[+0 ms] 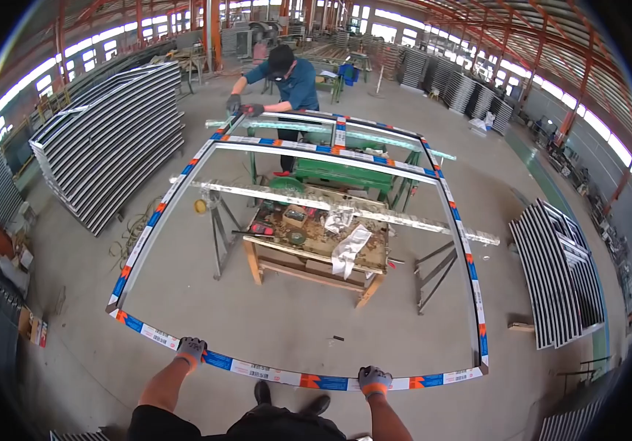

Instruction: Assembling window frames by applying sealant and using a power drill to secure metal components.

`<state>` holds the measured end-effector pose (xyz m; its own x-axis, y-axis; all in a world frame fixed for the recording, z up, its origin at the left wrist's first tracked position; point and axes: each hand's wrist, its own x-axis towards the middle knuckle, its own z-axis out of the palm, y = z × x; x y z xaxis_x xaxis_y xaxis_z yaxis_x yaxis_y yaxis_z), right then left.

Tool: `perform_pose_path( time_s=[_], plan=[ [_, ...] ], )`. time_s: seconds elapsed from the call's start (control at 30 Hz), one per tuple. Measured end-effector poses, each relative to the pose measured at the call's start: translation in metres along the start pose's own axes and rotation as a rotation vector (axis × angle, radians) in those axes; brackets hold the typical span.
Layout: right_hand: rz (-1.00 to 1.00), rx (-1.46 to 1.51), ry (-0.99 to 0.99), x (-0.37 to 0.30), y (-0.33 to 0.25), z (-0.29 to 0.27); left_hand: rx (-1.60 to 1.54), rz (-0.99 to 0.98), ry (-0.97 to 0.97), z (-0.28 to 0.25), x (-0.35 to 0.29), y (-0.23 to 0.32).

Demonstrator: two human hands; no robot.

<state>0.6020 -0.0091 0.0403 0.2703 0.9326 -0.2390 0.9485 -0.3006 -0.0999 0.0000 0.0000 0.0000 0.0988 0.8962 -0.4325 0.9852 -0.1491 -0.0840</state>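
A large window frame [272,373], wrapped in blue, white and orange protective tape, spans the view in front of me. My left hand [192,350], in a grey and orange work glove, is closed over its near rail, left of the middle. Farther right on that same rail, my right hand [374,381] grips it in a matching glove. Fingertips of both hands are partly hidden under the rail. At the far left corner a co-worker [299,82] in a blue shirt and dark cap bends over the frame with gloved hands on it.
Beneath the frame, a pale support beam [411,219] rests on metal trestles [437,273]. A wooden workbench [316,253] holds tools and a white cloth [350,248]. Stacked metal frames stand at left [114,140] and right [555,275]. Behind is a green bench [345,173].
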Motion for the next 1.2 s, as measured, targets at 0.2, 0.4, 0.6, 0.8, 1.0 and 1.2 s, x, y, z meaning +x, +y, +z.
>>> perform_pose_path(
  time_s=[0.2, 0.4, 0.6, 0.8, 1.0, 1.2],
  plan=[
    [0.058, -0.064, -0.005, 0.001, -0.013, 0.0, -0.022, 0.021, 0.005, -0.026, -0.012, -0.003],
    [0.095, -0.045, 0.038, -0.001, -0.016, 0.004, 0.001, 0.04, -0.013, -0.028, -0.012, -0.004],
    [0.081, -0.033, 0.062, 0.002, -0.013, 0.011, -0.042, 0.058, 0.0, -0.012, -0.006, -0.01],
    [0.096, -0.001, 0.083, 0.002, -0.011, 0.013, 0.031, 0.045, 0.014, -0.021, -0.006, -0.004],
    [0.066, 0.083, 0.074, 0.001, -0.009, 0.01, 0.023, 0.035, 0.008, -0.012, -0.004, -0.008],
    [0.058, 0.115, 0.095, -0.002, -0.007, 0.007, 0.029, 0.048, 0.014, -0.019, -0.006, -0.003]
  ],
)
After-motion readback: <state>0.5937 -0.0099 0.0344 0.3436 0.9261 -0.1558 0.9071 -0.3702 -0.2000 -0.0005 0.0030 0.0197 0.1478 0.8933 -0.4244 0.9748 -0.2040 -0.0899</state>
